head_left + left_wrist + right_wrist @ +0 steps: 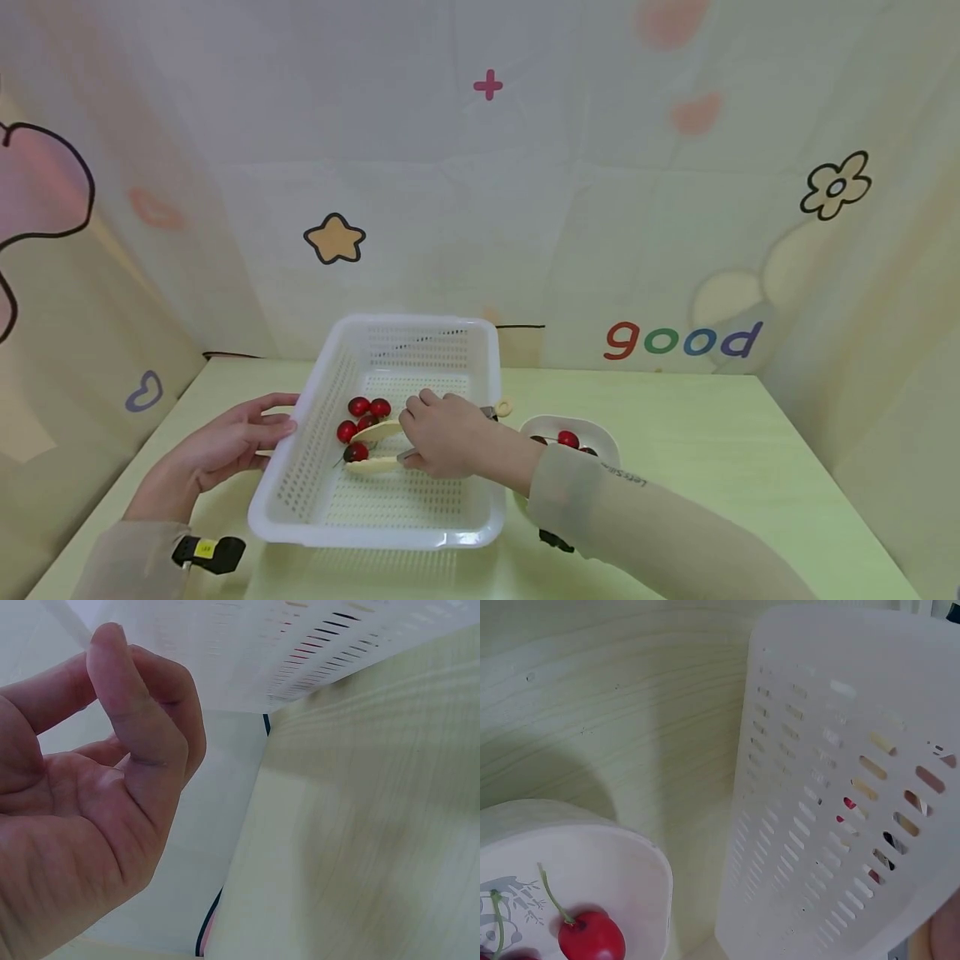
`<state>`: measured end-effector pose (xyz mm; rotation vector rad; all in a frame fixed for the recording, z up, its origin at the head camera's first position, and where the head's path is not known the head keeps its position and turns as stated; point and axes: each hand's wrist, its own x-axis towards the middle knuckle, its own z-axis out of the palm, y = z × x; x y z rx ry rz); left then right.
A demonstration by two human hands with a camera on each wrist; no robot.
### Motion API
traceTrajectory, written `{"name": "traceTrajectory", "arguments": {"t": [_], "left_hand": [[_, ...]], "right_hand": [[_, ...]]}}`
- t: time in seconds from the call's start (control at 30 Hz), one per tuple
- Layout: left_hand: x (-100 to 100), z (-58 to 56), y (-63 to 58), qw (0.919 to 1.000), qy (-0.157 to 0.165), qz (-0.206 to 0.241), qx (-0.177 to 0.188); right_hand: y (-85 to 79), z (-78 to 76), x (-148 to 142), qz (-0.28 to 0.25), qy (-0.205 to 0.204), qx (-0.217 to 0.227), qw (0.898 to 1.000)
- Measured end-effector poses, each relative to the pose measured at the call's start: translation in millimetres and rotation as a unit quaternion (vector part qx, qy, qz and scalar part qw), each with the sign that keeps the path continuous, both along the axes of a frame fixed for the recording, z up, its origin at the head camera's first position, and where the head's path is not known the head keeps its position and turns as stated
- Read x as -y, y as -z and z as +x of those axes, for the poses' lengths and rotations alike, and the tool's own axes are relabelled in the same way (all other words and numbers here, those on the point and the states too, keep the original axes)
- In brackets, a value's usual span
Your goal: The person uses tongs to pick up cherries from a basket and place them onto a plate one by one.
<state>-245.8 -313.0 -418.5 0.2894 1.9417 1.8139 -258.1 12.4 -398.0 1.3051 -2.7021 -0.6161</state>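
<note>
A white plastic basket with slotted walls stands on the table, with several red cherries lying inside at its left. My left hand holds the basket's left rim; in the left wrist view its fingers are bent against the basket edge. Inside the basket, my right hand grips tongs with cream tips and metal arms. The tips are spread apart and point left, beside the nearest cherry; whether they touch it I cannot tell. Most of the tongs' middle is hidden under the hand.
A white bowl with several cherries stands right of the basket, partly behind my right forearm. In the right wrist view, a stemmed cherry lies in it near a grey printed drawing. A patterned curtain hangs behind the pale green table.
</note>
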Motion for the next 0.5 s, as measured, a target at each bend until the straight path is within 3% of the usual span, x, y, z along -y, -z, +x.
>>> {"name": "traceTrajectory", "arguments": {"t": [0.5], "left_hand": [[0.2,0.4,-0.7,1.0,0.004,0.006,0.001]], "right_hand": [[-1.6,4.0,-2.6,0.007,0.001,-0.016,1.0]]}}
